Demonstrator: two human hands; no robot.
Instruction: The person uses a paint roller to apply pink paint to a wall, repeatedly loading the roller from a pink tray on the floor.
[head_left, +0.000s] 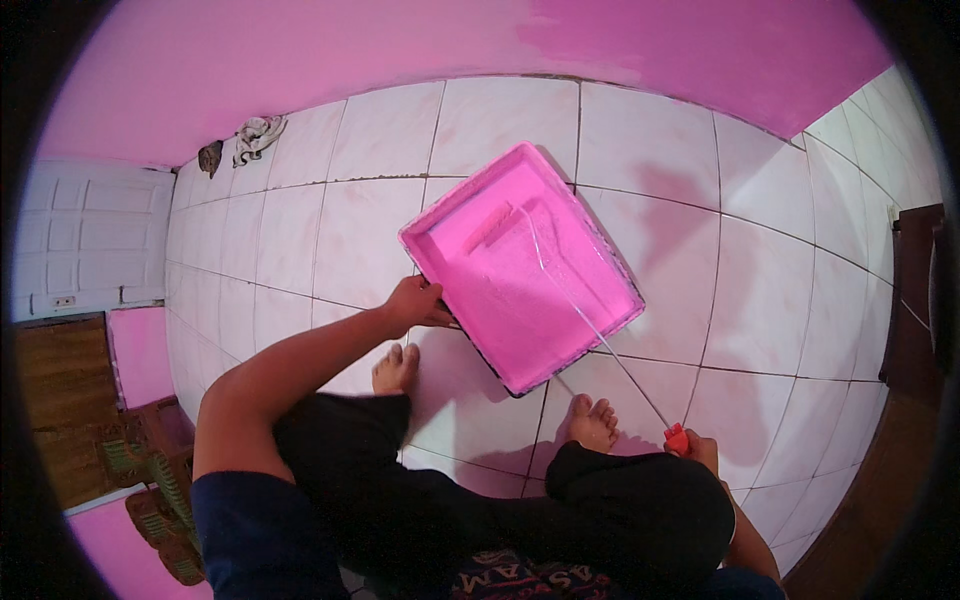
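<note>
A paint tray coated in bright pink paint sits before me on the white tiles, turned at an angle. My left hand grips its left rim, thumb on top and fingers beneath. In the tray's deep end lies a paint roller, its sleeve covered in pink. A thin metal rod runs from the roller across the tray and over its near edge. At the rod's other end is a red handle, and my right hand is closed around it beside my right knee.
A pink wall rises beyond the floor, with a darker pink area at right. A crumpled rag and a small dark object lie by its foot. At left are a white panelled door and carved wooden furniture.
</note>
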